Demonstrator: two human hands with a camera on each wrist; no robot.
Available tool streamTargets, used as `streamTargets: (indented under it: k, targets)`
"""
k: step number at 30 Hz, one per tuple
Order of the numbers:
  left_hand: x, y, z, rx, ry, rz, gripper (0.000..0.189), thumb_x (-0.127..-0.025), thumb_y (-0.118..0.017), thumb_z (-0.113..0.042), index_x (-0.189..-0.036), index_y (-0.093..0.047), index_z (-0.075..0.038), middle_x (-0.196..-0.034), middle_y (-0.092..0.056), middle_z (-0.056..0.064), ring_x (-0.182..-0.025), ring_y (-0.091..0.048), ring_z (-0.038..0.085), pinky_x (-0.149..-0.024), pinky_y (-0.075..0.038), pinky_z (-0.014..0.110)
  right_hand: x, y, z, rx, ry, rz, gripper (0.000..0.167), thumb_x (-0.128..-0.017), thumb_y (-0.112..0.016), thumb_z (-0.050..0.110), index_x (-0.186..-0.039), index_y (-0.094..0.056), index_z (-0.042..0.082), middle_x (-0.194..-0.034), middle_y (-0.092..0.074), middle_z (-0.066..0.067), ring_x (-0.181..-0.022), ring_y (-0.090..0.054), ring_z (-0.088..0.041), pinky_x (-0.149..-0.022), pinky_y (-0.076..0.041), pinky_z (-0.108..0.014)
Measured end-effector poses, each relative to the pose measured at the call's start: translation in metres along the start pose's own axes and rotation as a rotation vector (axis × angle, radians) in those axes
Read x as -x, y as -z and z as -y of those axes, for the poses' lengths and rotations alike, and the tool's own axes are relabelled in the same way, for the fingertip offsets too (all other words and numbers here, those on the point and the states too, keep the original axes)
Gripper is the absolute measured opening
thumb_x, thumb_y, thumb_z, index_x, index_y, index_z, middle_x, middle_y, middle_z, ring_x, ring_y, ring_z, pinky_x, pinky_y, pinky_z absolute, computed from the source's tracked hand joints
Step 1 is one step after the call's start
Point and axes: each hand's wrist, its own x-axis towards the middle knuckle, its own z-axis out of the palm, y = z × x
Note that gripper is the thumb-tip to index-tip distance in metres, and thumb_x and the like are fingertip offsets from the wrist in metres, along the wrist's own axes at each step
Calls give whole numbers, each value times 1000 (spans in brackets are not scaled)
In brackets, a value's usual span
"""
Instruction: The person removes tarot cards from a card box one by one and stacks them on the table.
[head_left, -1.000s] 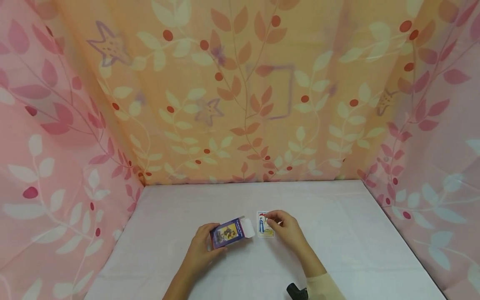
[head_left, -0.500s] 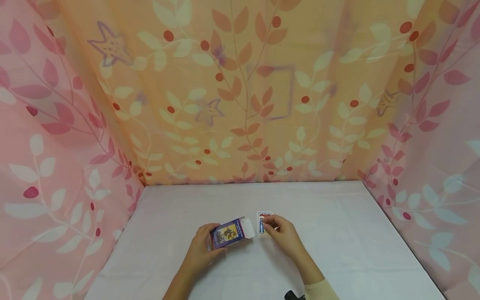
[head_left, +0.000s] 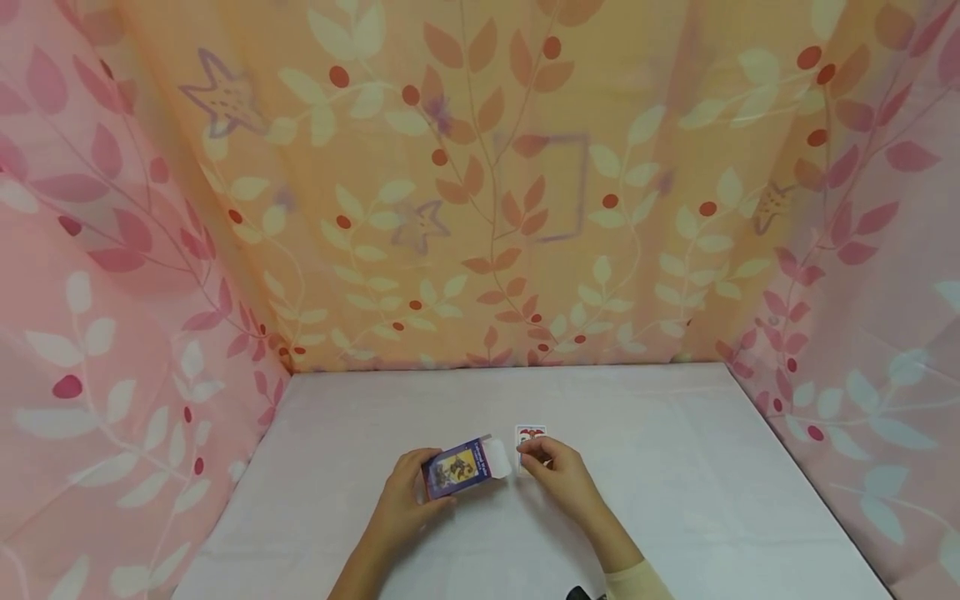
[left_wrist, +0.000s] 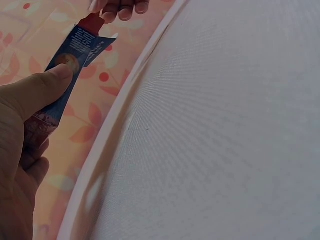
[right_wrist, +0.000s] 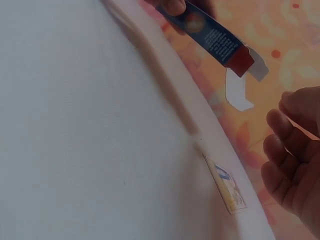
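Note:
My left hand (head_left: 405, 496) grips a blue card box (head_left: 456, 469) with a yellow picture, thumb on one side in the left wrist view. The box is tilted above the table, its end flap (head_left: 497, 458) unfolded to the right. On the tabletop lies a playing card (head_left: 531, 430), face up and partly hidden in the head view by my right hand (head_left: 562, 475). Loosely bent fingers (right_wrist: 280, 147) of that hand show nothing between them in the right wrist view. They are apart from the box and its white flap (right_wrist: 237, 91). The box's inside is hidden.
A white cloth covers the table (head_left: 675, 467). Patterned curtains stand along the back (head_left: 480, 275) and both sides. A small dark object (head_left: 579, 594) shows beside the right sleeve (head_left: 637, 581) at the bottom edge.
My right hand has moved slightly left and toward me, away from the card's upper part and nearer the box's flap. The left hand and the box have stayed nearly still.

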Motion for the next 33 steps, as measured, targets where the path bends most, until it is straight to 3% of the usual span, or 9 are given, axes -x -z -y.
streamTargets:
  k: [3, 14, 23, 33]
  targets:
    - [0, 1, -1, -2, 1, 2, 80, -65, -98, -25, -136, -60, -20, -134, -60, -7, -129, -55, 19, -112, -46, 53, -3, -4, 0, 1, 32, 15, 11, -92, -75, 12, -101, -74, 18, -91, -71, 7, -80, -62, -6, -71, -54, -23]
    - [1, 2, -6, -8, 34, 9, 79, -65, -98, -26, -135, -61, -22, -134, -60, -5, -130, -55, 21, -113, -44, 53, -3, -15, -4, 16, 23, 71, 9, -95, -73, 18, -103, -73, 16, -90, -71, 6, -78, -61, -6, -68, -53, -22]
    - [2, 3, -5, -14, 9, 11, 80, -65, -98, -26, -135, -60, -22, -135, -59, -7, -130, -55, 19, -113, -45, 50, 0, -25, -4, -8, -52, 151, 15, -97, -71, 27, -107, -73, 15, -93, -72, 5, -79, -63, -9, -66, -55, -22]
    - [2, 4, -7, -18, -40, 15, 80, -66, -97, -27, -136, -59, -21, -134, -59, -8, -131, -55, 17, -113, -46, 48, 4, -30, -3, -7, -50, 145, 18, -94, -73, 25, -108, -73, 12, -90, -71, 5, -80, -63, -8, -70, -56, -21]
